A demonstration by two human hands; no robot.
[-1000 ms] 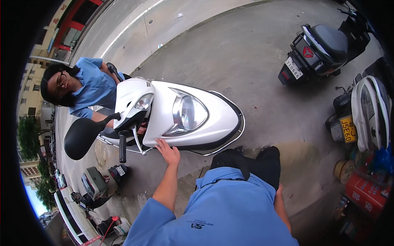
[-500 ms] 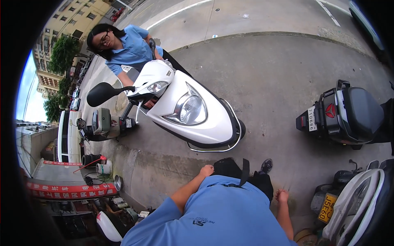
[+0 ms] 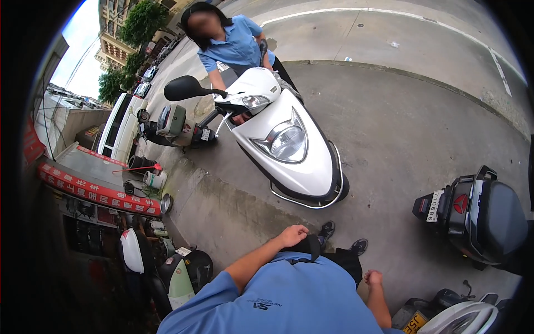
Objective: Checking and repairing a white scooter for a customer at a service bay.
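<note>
My left hand (image 3: pixel 293 235) is in front of my waist, beside my black trousers, with its fingers curled in and nothing seen in them. On the other side my right hand (image 3: pixel 374 277) hangs in a loose fist, apart from any object. Ahead of me stands a white scooter (image 3: pixel 320 167), its round headlight (image 3: pixel 289 142) and chrome front bar facing me. A person in a blue shirt (image 3: pixel 239 47) stands behind it, hands by the handlebars. The scooter's black mirror (image 3: pixel 186 88) sticks out to the left.
To the right stands a dark scooter (image 3: pixel 478 217) with a grey seat; a white motorbike (image 3: pixel 464 318) is at the lower right. Another scooter (image 3: pixel 181 129) is behind at left. A red-edged canopy (image 3: pixel 100 189), a white bucket (image 3: pixel 154 179) and parked two-wheelers (image 3: pixel 181 284) line the left.
My view has swung left, so the scooters and person sit farther right in it. Both my shoes now show instead of one. My left hand has swung slightly forward.
</note>
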